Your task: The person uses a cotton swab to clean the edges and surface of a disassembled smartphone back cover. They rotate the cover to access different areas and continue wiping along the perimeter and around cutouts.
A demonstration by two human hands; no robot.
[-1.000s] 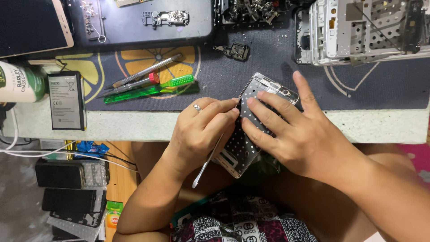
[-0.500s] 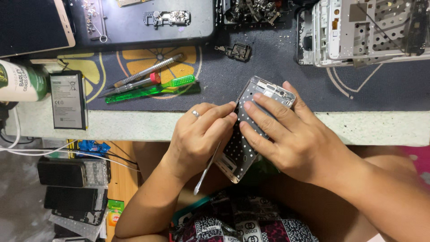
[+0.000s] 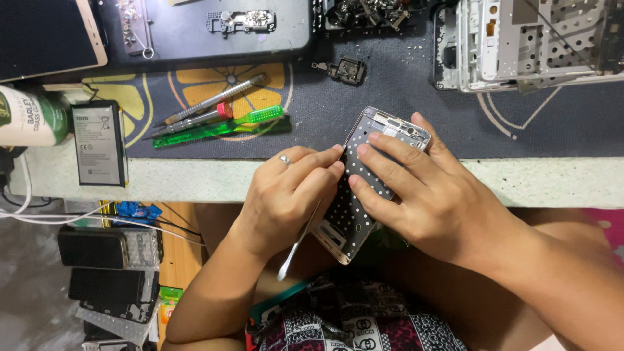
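Observation:
A silver phone mid-frame [image 3: 392, 125] full of small holes leans over the table's front edge, above my lap. My right hand [image 3: 432, 198] lies across it from the right, with the fingers spread on its face and holding it. My left hand [image 3: 286, 195], with a ring on one finger, pinches a thin metal pry tool [image 3: 296, 250]. The fingertips press at the frame's left edge. The tool's working tip is hidden under the fingers, and its free end points down toward my lap.
On the dark mat [image 3: 390, 91] lie two screwdrivers [image 3: 214, 101], a green plastic tool [image 3: 221, 127] and a small loose part [image 3: 344, 70]. More phone frames [image 3: 533, 45] sit at the top right. A battery [image 3: 99, 143] and a bottle [image 3: 29, 117] are at the left, and stacked phones [image 3: 107, 247] lie below the table edge.
Almost nothing has changed. Both hands keep their hold, and the frame and the tool's free end have shifted only slightly.

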